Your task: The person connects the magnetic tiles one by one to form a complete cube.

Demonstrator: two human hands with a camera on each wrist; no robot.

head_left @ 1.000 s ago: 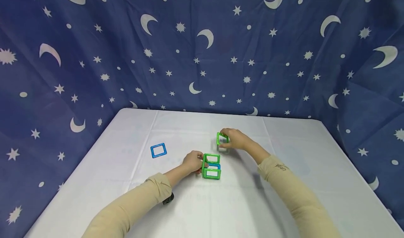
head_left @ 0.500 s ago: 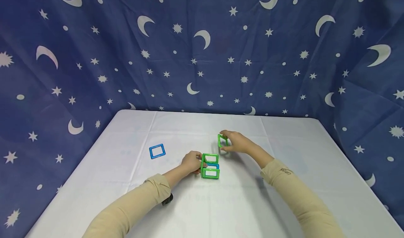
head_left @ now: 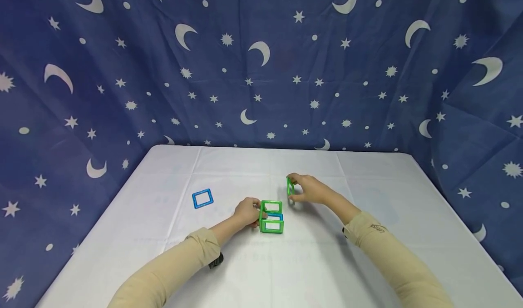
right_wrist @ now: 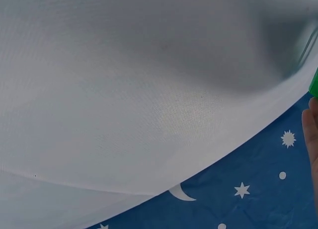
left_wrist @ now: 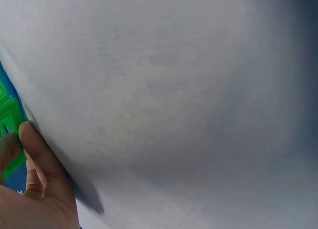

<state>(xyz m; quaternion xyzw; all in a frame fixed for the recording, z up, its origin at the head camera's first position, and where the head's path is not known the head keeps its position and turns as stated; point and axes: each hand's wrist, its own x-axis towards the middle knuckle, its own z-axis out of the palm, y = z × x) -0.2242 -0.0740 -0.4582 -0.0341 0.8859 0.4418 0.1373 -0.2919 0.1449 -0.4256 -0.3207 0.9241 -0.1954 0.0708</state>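
Head view: a dark blue curtain [head_left: 261, 117] printed with pale moons and stars fills the upper frame; a white-covered table [head_left: 347, 267] occupies the lower part. At frame centre I observe the left hand [head_left: 246, 211] gripping the left wall of an open box [head_left: 273, 221]. Three green frames stand upright as its sides, with a blue frame [head_left: 275, 215] lying between them at the bottom. I judge that this grip steadies the walls, which have nothing closing them on the right side.

Above and right of centre, the right hand [head_left: 312, 191] pinches a single green frame [head_left: 288, 187], fingers at the top edge, thumb at the bottom. It is turned nearly edge-on; holding it by opposite edges probably keeps its face unobstructed. Table contact: cannot tell. Left of centre, a loose blue frame [head_left: 201, 191] lies flat, well apart from both hands.

Left wrist view: at the lower left, the thumb and fingers close on green plastic, with blue beside it.

Right wrist view: only fingers and a green corner enter at the right edge; I cannot confirm the grip from here.
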